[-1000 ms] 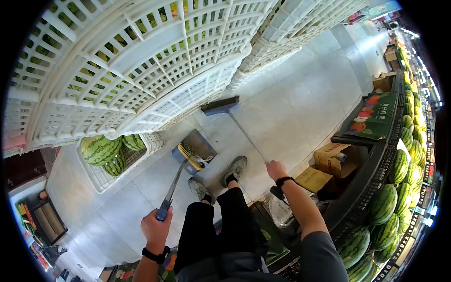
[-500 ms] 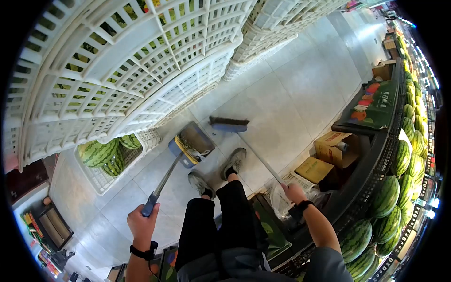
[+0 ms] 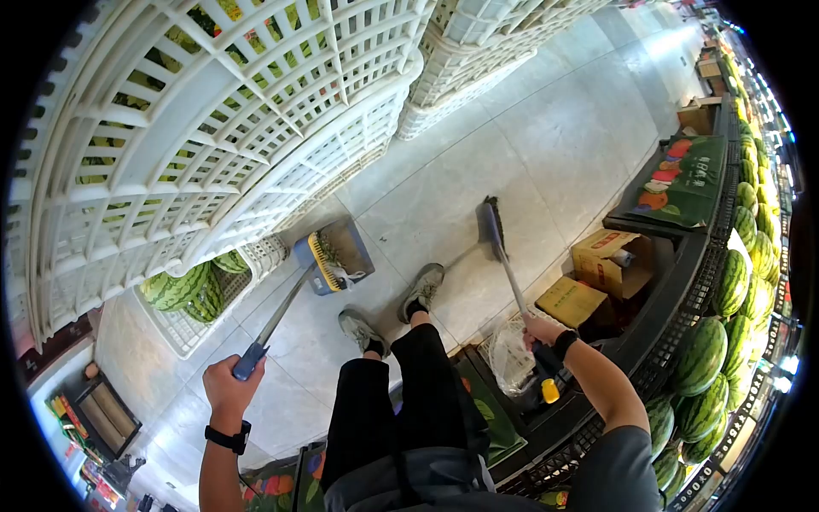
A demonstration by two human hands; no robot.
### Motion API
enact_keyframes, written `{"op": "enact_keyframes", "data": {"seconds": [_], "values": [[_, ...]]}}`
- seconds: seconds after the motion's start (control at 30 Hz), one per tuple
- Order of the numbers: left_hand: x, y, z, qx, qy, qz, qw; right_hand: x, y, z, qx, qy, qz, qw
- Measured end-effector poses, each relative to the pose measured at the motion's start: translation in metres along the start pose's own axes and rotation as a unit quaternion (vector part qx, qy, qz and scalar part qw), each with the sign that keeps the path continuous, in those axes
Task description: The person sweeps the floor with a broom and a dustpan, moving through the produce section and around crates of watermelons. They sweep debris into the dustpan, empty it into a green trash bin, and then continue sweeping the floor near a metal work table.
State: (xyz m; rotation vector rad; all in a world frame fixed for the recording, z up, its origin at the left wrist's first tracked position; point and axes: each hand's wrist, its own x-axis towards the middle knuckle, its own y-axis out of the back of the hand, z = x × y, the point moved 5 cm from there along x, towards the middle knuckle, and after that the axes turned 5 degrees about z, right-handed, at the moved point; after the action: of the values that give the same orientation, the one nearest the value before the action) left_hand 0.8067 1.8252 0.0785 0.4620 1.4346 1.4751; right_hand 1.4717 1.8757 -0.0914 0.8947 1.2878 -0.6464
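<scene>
My left hand [image 3: 232, 388] is closed around the handle of a long-handled dustpan [image 3: 354, 243]. The pan rests on the tiled floor left of my shoes, with debris and a row of yellow teeth [image 3: 324, 263] at its handle side. My right hand [image 3: 541, 331] grips the stick of a broom [image 3: 493, 229], near its dark end with a yellow tip. The broom head, blue with dark bristles, stands turned on edge at the floor, ahead and right of my feet. A clear plastic bag [image 3: 512, 358] lies below my right hand.
Tall stacked white crates [image 3: 256, 128] line the left side. A low white crate holds watermelons [image 3: 183, 290]. On the right, cardboard boxes [image 3: 610, 266] sit beneath a black display shelf heaped with watermelons [image 3: 701, 354]. Grey floor tiles [image 3: 461, 175] stretch ahead between them.
The broom head has swung right and turned from crosswise to lengthwise. My right hand's grip has tilted, bringing the yellow handle tip into view. My left hand has shifted slightly left.
</scene>
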Motion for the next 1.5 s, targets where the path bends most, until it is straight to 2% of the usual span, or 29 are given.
{"op": "enact_keyframes", "data": {"seconds": [0.07,0.17,0.23,0.3,0.37,0.47,0.57,0.6,0.7,0.8,0.9,1.0,1.07,1.13,1.23,1.3,1.33,1.37,1.43,1.5], "values": [[0.001,0.0,0.0,0.013,0.007,-0.006,1.0,0.004,-0.014,-0.005,-0.064,0.003,-0.034,0.997],[0.004,0.001,0.004,0.025,0.007,-0.007,1.0,-0.035,-0.045,-0.031,-0.022,-0.017,-0.048,0.998],[0.006,0.001,0.004,0.019,0.003,-0.004,1.0,-0.029,-0.065,-0.04,-0.131,0.091,-0.11,0.981],[0.006,0.0,0.005,0.019,0.006,-0.004,1.0,-0.026,-0.088,-0.051,-0.193,0.105,-0.148,0.964],[0.006,0.001,0.005,0.027,0.014,-0.007,1.0,-0.044,-0.12,-0.078,-0.205,0.027,-0.165,0.964],[0.004,0.001,0.002,0.015,0.001,-0.001,1.0,-0.052,-0.151,-0.086,-0.128,0.037,-0.235,0.963],[0.001,0.001,-0.001,0.027,0.028,-0.022,0.999,-0.067,-0.145,-0.079,-0.087,-0.008,-0.26,0.962],[0.0,0.0,-0.003,0.031,0.027,-0.021,0.999,-0.085,-0.136,-0.083,-0.093,-0.03,-0.232,0.968],[0.001,-0.003,-0.003,0.033,0.023,-0.016,0.999,-0.104,-0.1,-0.078,-0.066,-0.049,-0.225,0.971],[0.0,-0.002,-0.004,0.032,0.025,-0.011,0.999,-0.11,-0.074,-0.08,-0.04,-0.091,-0.165,0.981],[-0.001,-0.001,-0.005,0.039,0.022,-0.004,0.999,-0.085,-0.075,-0.078,-0.091,-0.003,-0.113,0.989],[-0.001,-0.004,-0.003,0.037,0.0,0.014,0.999,-0.064,-0.113,-0.076,-0.043,0.067,-0.19,0.979],[-0.001,-0.007,-0.004,0.045,-0.006,0.022,0.999,-0.067,-0.136,-0.083,-0.084,0.092,-0.215,0.969],[-0.003,-0.01,-0.008,0.036,0.011,0.021,0.999,-0.035,-0.166,-0.063,-0.061,0.143,-0.274,0.949],[-0.004,-0.008,-0.004,0.022,0.032,0.023,0.999,-0.044,-0.201,-0.055,-0.023,0.045,-0.312,0.949],[-0.007,-0.014,-0.01,0.026,0.015,0.037,0.999,-0.043,-0.202,-0.033,-0.019,0.051,-0.28,0.958],[-0.01,-0.015,-0.014,0.031,0.019,0.034,0.999,-0.044,-0.199,-0.025,-0.016,0.052,-0.263,0.963],[-0.011,-0.023,-0.026,0.031,-0.024,0.054,0.998,-0.048,-0.191,-0.016,0.007,0.04,-0.253,0.967],[-0.015,-0.018,-0.021,0.023,0.0,0.022,0.999,-0.064,-0.162,0.002,0.053,0.018,-0.234,0.971],[-0.018,-0.019,-0.018,0.004,-0.003,0.008,1.0,-0.092,-0.132,0.019,0.187,-0.031,-0.239,0.952]]}}
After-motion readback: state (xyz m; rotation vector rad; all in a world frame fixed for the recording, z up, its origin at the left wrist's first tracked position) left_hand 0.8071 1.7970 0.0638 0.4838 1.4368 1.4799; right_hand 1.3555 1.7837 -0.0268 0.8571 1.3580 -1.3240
